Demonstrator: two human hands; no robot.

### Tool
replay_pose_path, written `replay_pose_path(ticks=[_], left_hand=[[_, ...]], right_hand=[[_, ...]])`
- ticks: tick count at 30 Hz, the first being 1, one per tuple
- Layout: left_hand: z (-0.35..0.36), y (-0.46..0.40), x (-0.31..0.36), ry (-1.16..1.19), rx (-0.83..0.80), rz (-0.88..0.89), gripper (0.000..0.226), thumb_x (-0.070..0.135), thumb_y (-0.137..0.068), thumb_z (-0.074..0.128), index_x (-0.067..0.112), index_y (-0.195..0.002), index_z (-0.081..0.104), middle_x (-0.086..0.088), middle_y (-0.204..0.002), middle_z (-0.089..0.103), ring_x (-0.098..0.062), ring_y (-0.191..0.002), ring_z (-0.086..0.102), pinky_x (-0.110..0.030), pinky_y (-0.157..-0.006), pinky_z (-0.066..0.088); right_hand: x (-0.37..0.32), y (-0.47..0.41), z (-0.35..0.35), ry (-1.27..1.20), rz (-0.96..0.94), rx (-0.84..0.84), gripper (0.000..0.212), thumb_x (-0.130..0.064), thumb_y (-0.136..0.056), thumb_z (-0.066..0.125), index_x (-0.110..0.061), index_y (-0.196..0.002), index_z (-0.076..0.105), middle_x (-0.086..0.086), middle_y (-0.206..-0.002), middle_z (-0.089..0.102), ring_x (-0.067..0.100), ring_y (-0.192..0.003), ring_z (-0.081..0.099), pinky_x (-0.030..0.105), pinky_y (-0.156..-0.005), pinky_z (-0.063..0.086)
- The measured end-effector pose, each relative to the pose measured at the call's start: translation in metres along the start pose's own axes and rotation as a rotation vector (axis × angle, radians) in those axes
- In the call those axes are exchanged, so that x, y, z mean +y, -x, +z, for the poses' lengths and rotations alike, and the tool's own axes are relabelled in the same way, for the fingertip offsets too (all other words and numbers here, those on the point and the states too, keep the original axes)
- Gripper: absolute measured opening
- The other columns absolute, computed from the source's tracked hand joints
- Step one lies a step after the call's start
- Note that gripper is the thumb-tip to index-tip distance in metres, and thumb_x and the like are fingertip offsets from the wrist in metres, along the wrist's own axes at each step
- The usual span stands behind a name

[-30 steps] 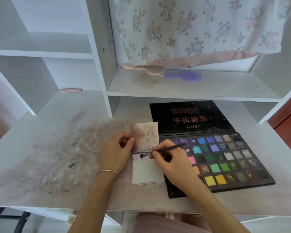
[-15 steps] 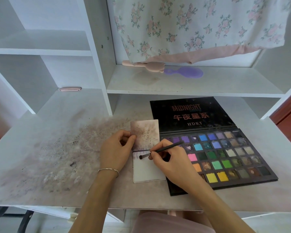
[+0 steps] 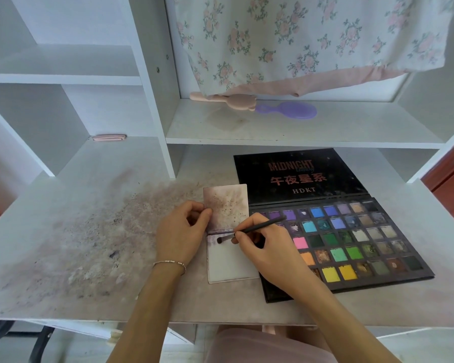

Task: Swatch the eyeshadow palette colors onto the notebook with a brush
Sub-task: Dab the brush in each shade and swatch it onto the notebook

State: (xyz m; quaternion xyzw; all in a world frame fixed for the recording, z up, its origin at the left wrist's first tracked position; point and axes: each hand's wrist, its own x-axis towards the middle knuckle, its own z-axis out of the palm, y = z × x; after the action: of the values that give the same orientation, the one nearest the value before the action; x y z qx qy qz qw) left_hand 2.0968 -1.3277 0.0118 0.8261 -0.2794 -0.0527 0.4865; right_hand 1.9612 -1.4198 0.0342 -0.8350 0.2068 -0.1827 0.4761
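Nearest the camera, two bare forearms reach over the near edge of the desk [image 3: 63, 258], whose pale top is smeared with grey and purple powder on its left half. The left hand [image 3: 180, 235], with a thin bracelet [image 3: 169, 263] at the wrist, lies on the desk just left of the notebook [image 3: 227, 260]; its fingers are curled and its thumb and fingertips press the left edge of the notebook near the fold. The right hand [image 3: 268, 244] pinches the brush [image 3: 249, 230] between thumb and fingers, much as one holds a pen. The dark handle slants up to the right over the palette, and the bristle tip touches the near page just below the fold, where a faint purple smear shows.

The notebook lies open and flat (its far page is speckled and stained brownish-purple, its near page mostly white). Just right of it, touching or nearly so, sits the eyeshadow palette [image 3: 357, 247], open, with rows of purple, blue, green, pink, orange and yellow pans; its black lid lies flat beyond them.

Farther back, a white shelf [image 3: 286, 132] carries a pink comb [image 3: 236, 100] and a purple hairbrush [image 3: 291, 110]. A floral cloth [image 3: 312, 35] hangs above them.
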Motion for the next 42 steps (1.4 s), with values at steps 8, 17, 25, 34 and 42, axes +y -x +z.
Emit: replay_pose_path(ticks=[8, 17, 25, 34, 42], left_hand=[[-0.0002, 0.0001, -0.0001, -0.012, 0.002, 0.001, 0.012, 0.024, -0.084, 0.064, 0.031, -0.076, 0.059, 0.018, -0.07, 0.059, -0.001, -0.069, 0.057, -0.017, -0.063, 0.045], [-0.0007, 0.0004, 0.0002, -0.009, -0.009, 0.007, 0.013, 0.023, -0.084, 0.063, 0.031, -0.076, 0.058, 0.019, -0.071, 0.058, 0.0, -0.07, 0.057, -0.016, -0.064, 0.045], [-0.0007, 0.0009, 0.0016, 0.001, -0.016, -0.004, 0.012, 0.023, -0.084, 0.063, 0.031, -0.077, 0.06, 0.018, -0.071, 0.06, 0.001, -0.069, 0.057, -0.012, -0.061, 0.041], [-0.0015, 0.0012, 0.0009, -0.013, -0.019, 0.002, 0.013, 0.024, -0.084, 0.063, 0.033, -0.075, 0.058, 0.018, -0.07, 0.06, 0.002, -0.068, 0.057, -0.008, -0.06, 0.041], [-0.0018, 0.0007, 0.0027, -0.015, -0.026, -0.004, 0.012, 0.024, -0.085, 0.063, 0.032, -0.076, 0.059, 0.017, -0.071, 0.061, 0.001, -0.069, 0.057, -0.012, -0.06, 0.04]], right_hand=[[0.0003, -0.0001, 0.0, 0.001, 0.003, -0.001, 0.02, -0.017, -0.086, 0.056, -0.035, -0.078, 0.052, -0.01, -0.081, 0.065, 0.003, -0.079, 0.059, 0.016, -0.071, 0.05], [-0.0002, 0.0, -0.0003, -0.011, 0.003, 0.001, 0.019, -0.016, -0.086, 0.056, -0.033, -0.078, 0.052, -0.008, -0.08, 0.065, 0.005, -0.078, 0.059, 0.017, -0.07, 0.05], [0.0007, 0.0004, -0.0007, -0.018, 0.004, 0.0, 0.016, -0.017, -0.085, 0.057, -0.031, -0.078, 0.054, -0.004, -0.08, 0.066, 0.008, -0.078, 0.06, 0.021, -0.07, 0.05], [0.0031, 0.0004, -0.0001, -0.005, 0.0, 0.002, 0.014, -0.018, -0.085, 0.057, -0.031, -0.079, 0.054, -0.003, -0.082, 0.066, 0.008, -0.08, 0.061, 0.022, -0.073, 0.051], [0.0012, -0.0006, -0.0074, -0.234, -0.024, 0.143, 0.016, -0.008, -0.087, 0.055, -0.024, -0.085, 0.057, -0.003, -0.081, 0.065, 0.002, -0.078, 0.063, 0.015, -0.071, 0.051]])
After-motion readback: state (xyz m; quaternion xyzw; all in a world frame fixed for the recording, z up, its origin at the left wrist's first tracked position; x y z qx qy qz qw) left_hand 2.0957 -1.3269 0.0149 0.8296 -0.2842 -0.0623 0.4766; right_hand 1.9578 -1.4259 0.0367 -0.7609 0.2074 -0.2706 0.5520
